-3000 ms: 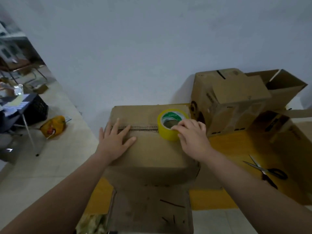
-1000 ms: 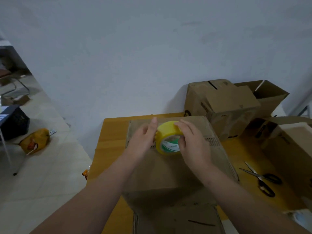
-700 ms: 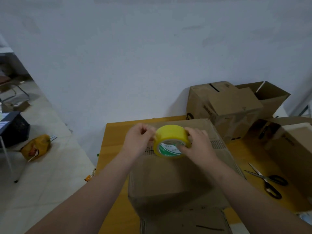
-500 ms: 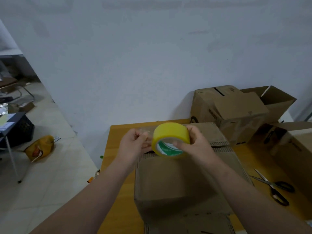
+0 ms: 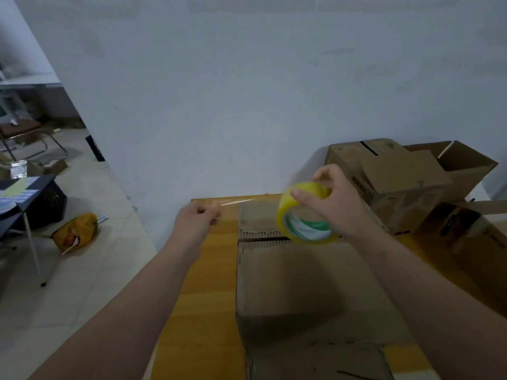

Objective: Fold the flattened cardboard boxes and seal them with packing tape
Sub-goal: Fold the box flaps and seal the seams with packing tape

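A folded cardboard box stands on the yellow table, its top flaps meeting at a seam across the far part. My right hand grips a yellow roll of packing tape above that seam. My left hand is out to the left of the box and pinches the free end of the tape. A thin clear strip stretches from it toward the roll.
Several other cardboard boxes are piled at the back right of the table, one more at the right edge. A white wall runs behind. On the floor to the left lie a yellow bag and a black crate.
My left hand has pulled away to the left, drawing a strip of tape off the roll. My right hand has carried the roll to the right. The scissors are out of view.
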Demonstrator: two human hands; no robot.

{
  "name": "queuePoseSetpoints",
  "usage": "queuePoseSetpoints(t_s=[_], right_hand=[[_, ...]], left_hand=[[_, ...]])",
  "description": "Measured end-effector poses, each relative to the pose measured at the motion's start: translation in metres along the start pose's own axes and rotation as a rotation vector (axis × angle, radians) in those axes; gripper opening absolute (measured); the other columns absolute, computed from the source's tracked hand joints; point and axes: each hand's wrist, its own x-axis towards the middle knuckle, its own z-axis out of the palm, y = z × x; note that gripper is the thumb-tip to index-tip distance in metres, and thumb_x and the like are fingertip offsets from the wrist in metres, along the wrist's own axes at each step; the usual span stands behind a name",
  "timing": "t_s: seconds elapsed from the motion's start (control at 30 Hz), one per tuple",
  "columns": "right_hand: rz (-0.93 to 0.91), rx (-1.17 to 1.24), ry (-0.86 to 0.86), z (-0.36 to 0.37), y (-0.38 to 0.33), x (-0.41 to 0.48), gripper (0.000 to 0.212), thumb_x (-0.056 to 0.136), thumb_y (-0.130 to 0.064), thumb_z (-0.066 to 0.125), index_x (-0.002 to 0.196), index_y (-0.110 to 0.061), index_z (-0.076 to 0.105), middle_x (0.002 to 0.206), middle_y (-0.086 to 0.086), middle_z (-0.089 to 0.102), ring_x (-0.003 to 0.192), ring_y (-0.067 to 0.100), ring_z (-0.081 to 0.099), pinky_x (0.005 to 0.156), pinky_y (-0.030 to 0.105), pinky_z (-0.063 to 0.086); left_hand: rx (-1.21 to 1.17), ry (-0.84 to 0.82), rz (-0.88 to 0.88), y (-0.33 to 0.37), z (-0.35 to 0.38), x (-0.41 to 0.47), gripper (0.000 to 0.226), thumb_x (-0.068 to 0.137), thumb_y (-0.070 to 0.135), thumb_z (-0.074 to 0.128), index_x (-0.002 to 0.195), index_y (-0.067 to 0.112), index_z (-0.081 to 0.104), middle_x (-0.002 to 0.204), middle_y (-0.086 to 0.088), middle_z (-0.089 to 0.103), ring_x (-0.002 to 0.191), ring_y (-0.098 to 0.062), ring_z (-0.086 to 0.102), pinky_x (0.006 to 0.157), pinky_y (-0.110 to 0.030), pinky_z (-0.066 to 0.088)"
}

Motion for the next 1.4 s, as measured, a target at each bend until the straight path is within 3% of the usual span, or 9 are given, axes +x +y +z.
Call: queuePoseSetpoints(t_s=[0.1,0.2,0.27,0.43,0.7,1.03,1.23,1.3,1.4], right_hand=[[-0.02,-0.344,-0.128,-0.006,-0.005,0.009,0.029,0.088,-0.045,0.062,0.094,-0.019,0.05,0.08,0.004,0.055,0.067,0.018,0.049,0.058,0.032,0.036],[-0.075,-0.611,-0.176,0.01,-0.015,0.017,0.016,0.091,-0.034,0.055,0.096,-0.019,0.053,0.086,0.0,0.058,0.077,0.02,0.054,0.061,0.032,0.039],[-0.127,-0.722,-0.213,0.021,-0.02,0.02,0.016,0.091,-0.033,0.053,0.097,-0.019,0.053,0.091,-0.003,0.056,0.083,0.019,0.053,0.062,0.031,0.038],[-0.189,-0.869,-0.293,0.05,-0.021,0.025,0.016,0.093,-0.034,0.049,0.095,-0.018,0.05,0.081,-0.006,0.047,0.076,0.017,0.047,0.051,0.026,0.025],[-0.285,-1.006,-0.352,0.077,-0.016,0.033,0.019,0.093,-0.035,0.047,0.097,-0.018,0.052,0.092,-0.001,0.055,0.077,0.019,0.054,0.054,0.029,0.034],[-0.289,-1.026,-0.354,0.083,-0.009,0.036,0.02,0.093,-0.038,0.047,0.092,-0.018,0.05,0.088,0.0,0.056,0.076,0.019,0.055,0.053,0.029,0.034],[-0.263,-0.996,-0.326,0.08,-0.005,0.032,0.023,0.093,-0.04,0.047,0.095,-0.017,0.052,0.089,0.0,0.057,0.078,0.02,0.057,0.056,0.03,0.038],[-0.251,-0.979,-0.326,0.079,-0.005,0.031,0.024,0.093,-0.04,0.047,0.098,-0.018,0.052,0.091,0.0,0.056,0.081,0.021,0.056,0.058,0.03,0.038],[-0.249,-0.977,-0.325,0.078,-0.006,0.031,0.025,0.093,-0.041,0.047,0.099,-0.018,0.052,0.091,0.0,0.057,0.079,0.02,0.055,0.057,0.03,0.037]], left_hand=[[0.098,-0.038,-0.019,-0.01,-0.005,-0.002,0.019,0.1,0.023,0.048,0.094,0.007,0.054,0.092,-0.001,0.063,0.079,-0.014,0.056,0.074,-0.031,0.042],[0.132,-0.037,-0.023,-0.015,0.003,-0.007,0.02,0.102,0.023,0.044,0.099,0.005,0.053,0.088,-0.001,0.062,0.074,-0.014,0.055,0.076,-0.034,0.043],[0.154,-0.023,-0.025,-0.022,0.003,-0.007,0.021,0.102,0.024,0.044,0.1,0.005,0.053,0.087,-0.001,0.063,0.073,-0.015,0.055,0.075,-0.035,0.044],[0.17,-0.041,-0.083,-0.046,-0.007,-0.007,0.025,0.102,0.025,0.045,0.101,0.003,0.057,0.088,0.0,0.063,0.072,-0.015,0.055,0.083,-0.043,0.049],[0.083,-0.043,-0.196,-0.067,-0.007,0.0,0.022,0.101,0.024,0.046,0.1,0.005,0.056,0.086,0.0,0.061,0.072,-0.016,0.053,0.087,-0.045,0.047],[0.095,-0.048,-0.309,-0.094,0.009,0.008,0.026,0.1,0.023,0.048,0.111,0.0,0.054,0.082,-0.002,0.061,0.067,-0.014,0.053,0.062,-0.03,0.043],[0.131,-0.117,-0.339,-0.103,0.026,0.005,0.021,0.101,0.027,0.048,0.103,0.006,0.052,0.094,-0.008,0.059,0.072,-0.015,0.052,0.061,-0.028,0.041],[0.109,-0.127,-0.382,-0.104,0.026,0.005,0.023,0.1,0.03,0.05,0.1,0.008,0.053,0.097,-0.01,0.058,0.076,-0.018,0.053,0.069,-0.033,0.044],[0.124,-0.044,-0.404,-0.104,0.016,0.008,0.046,0.095,0.036,0.058,0.126,0.004,0.047,0.116,-0.012,0.054,0.095,-0.026,0.051,0.08,-0.039,0.042]])
